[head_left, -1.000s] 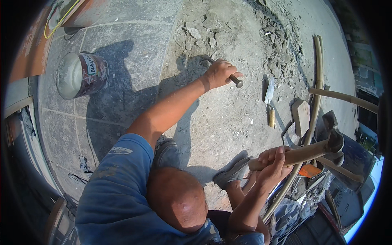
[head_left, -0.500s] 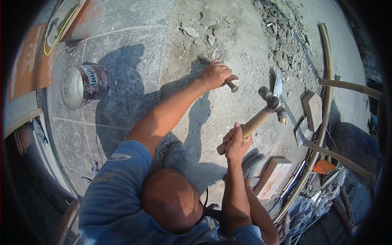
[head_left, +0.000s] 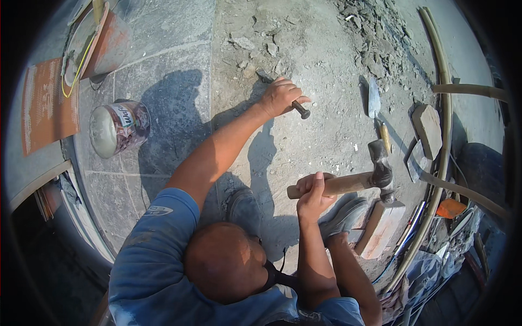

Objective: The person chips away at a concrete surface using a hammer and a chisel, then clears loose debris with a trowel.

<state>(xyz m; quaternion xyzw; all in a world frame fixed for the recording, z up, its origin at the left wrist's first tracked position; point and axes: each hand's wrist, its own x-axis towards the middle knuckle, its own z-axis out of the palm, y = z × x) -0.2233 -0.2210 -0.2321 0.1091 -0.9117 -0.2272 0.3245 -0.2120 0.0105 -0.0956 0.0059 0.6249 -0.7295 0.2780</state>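
Note:
My left hand [head_left: 280, 99] is closed round a dark metal chisel [head_left: 301, 111]. Its round butt sticks out on the right of the fist, and its other end slants up-left to the broken floor surface. In my right hand [head_left: 315, 198] is a hammer [head_left: 350, 185], gripped near the end of its wooden handle. The dark hammer head is off to the right, apart from the chisel, above a pale block [head_left: 379, 231] near my right shoe. A pointed trowel [head_left: 374, 98] with a wooden handle lies on the ground beyond the hammer.
On grey tiles at the left stands a clear plastic bucket [head_left: 103, 133] with a printed label. Rubble [head_left: 375, 49] is heaped at the far right. A long bamboo pole [head_left: 443, 108], a wooden-handled tool [head_left: 462, 190] and another block [head_left: 427, 130] lie along the right.
The hammer has swung toward me and to the right, its handle now nearly level. My left hand keeps its hold on the chisel. The whole view has shifted slightly.

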